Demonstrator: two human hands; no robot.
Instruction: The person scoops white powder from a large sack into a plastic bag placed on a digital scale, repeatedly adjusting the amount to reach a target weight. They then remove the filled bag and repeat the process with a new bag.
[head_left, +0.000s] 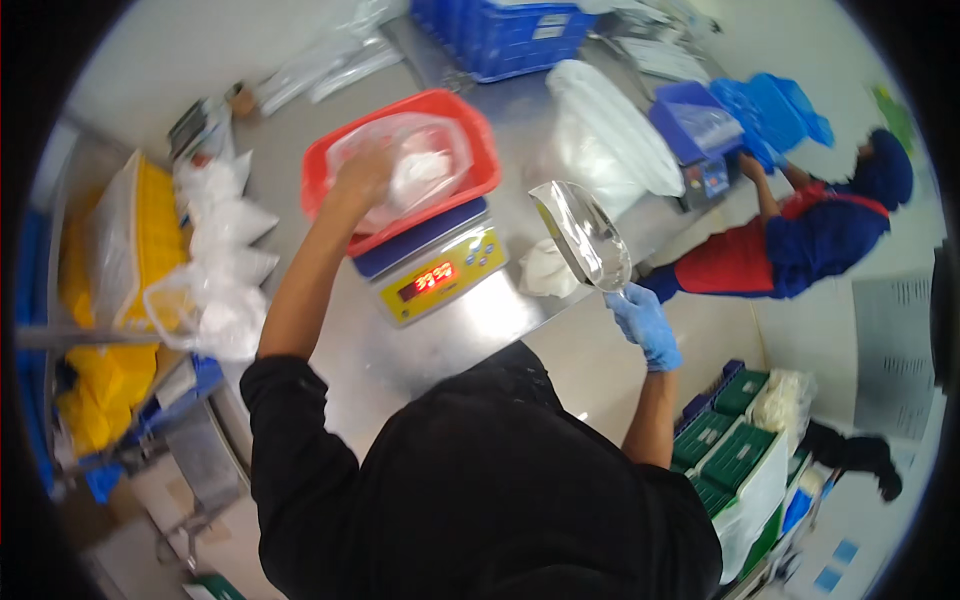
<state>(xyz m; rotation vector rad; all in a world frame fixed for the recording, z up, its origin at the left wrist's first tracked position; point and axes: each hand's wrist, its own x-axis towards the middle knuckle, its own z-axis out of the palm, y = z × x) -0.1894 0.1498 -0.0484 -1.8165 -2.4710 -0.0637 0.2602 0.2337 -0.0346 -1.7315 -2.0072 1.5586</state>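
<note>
My right hand (643, 324), in a blue glove, grips the handle of a shiny metal scoop (592, 232). The scoop is raised over the table's front edge, and no powder shows in it. A red plastic basin (480, 139) rests on a digital platform scale (442, 281) with a lit red display. Inside the basin lies an open clear plastic bag (450, 184) with white powder (424, 166) in it. My left hand (366, 176) reaches over the basin's left side to the bag. It is blurred, and its fingers are partly lost against the plastic.
A large white bag (607, 142) stands right of the basin, a small white bag (551, 268) near the edge. Several filled clear bags (229, 225) line the left. A blue crate (510, 41) is behind. At right, a co-worker (795, 240) stands by another scale (705, 184).
</note>
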